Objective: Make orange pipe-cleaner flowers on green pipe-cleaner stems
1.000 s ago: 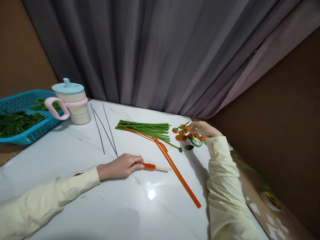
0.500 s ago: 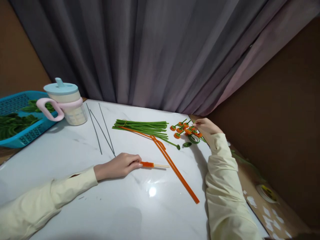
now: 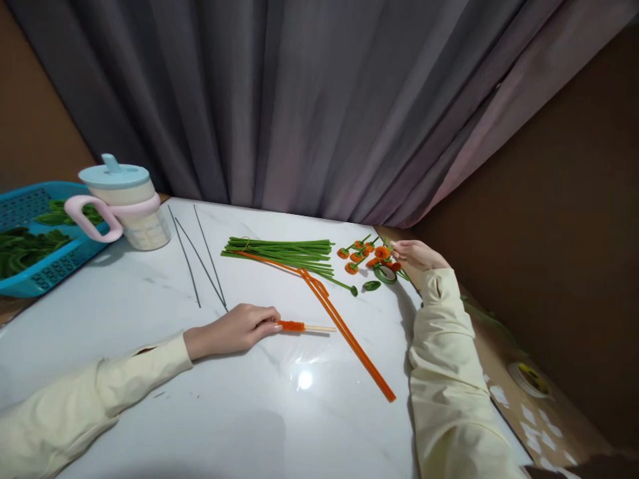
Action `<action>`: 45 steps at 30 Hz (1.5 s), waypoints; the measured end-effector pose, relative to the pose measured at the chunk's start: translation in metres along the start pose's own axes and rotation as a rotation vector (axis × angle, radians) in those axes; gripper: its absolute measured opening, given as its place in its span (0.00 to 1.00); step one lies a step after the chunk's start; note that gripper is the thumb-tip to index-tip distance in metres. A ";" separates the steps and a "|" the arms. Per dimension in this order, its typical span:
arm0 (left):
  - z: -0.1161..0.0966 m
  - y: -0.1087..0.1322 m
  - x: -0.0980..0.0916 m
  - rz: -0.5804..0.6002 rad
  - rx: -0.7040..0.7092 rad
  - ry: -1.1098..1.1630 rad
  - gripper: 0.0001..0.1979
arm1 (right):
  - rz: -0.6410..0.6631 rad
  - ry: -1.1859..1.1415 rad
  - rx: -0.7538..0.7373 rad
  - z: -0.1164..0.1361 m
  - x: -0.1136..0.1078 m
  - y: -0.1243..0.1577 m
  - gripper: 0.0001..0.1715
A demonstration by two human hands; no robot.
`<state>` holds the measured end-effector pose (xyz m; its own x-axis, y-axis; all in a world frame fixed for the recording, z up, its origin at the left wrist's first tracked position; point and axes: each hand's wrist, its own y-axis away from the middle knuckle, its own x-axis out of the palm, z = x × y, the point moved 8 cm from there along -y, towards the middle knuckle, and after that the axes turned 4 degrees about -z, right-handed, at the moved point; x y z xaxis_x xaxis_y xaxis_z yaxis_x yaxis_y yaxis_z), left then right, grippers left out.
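My left hand [image 3: 237, 329] is closed around a thin wooden stick [image 3: 319, 328] with orange pipe cleaner [image 3: 292, 326] wound on it; the bare end points right. At the table's far right, my right hand [image 3: 417, 254] pinches at an orange pipe-cleaner flower [image 3: 382, 253], whose face is turned towards me. Several similar flowers with green stems [image 3: 351, 268] lie beside it. Close below are a roll of green tape [image 3: 385, 275] and a small green leaf-shaped piece [image 3: 371, 286]. Loose orange pipe cleaners [image 3: 357, 342] and a tied bundle of green pipe cleaners [image 3: 279, 249] lie between my hands.
Thin dark wires [image 3: 201, 266] lie on the white marbled table [image 3: 200, 412] at left. Behind them stands a lidded cup [image 3: 144, 223] with a pink handle, next to a blue basket [image 3: 54, 263] of green pieces. A grey curtain [image 3: 299, 113] hangs at the back edge.
One orange flower at my right fingertips has turned its face towards me, and my right hand has shifted slightly right. My left hand still grips the wound stick. The view has moved a little.
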<state>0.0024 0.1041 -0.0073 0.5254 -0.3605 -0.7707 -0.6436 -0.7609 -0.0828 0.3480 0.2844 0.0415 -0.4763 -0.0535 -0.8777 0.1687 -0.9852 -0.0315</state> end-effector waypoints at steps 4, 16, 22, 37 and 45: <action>0.001 0.000 0.000 0.004 -0.005 -0.009 0.14 | -0.052 0.021 0.030 0.014 -0.004 -0.005 0.25; -0.001 -0.001 -0.007 -0.109 -0.030 0.132 0.10 | 0.088 -0.011 -0.508 0.194 -0.002 0.068 0.13; -0.015 0.002 -0.002 -0.038 -0.086 0.702 0.32 | 0.221 -0.159 -0.922 0.279 0.046 0.111 0.09; -0.009 0.006 0.013 0.013 -0.201 0.644 0.07 | 0.077 0.244 -1.062 0.310 0.099 0.152 0.08; -0.001 0.003 0.014 0.037 -0.285 0.728 0.26 | 0.032 0.291 -0.469 0.200 -0.010 0.087 0.05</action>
<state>0.0082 0.0959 -0.0174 0.8029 -0.5761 -0.1535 -0.5514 -0.8154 0.1761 0.1947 0.1669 0.1435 -0.2176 0.0302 -0.9756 0.5773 -0.8020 -0.1536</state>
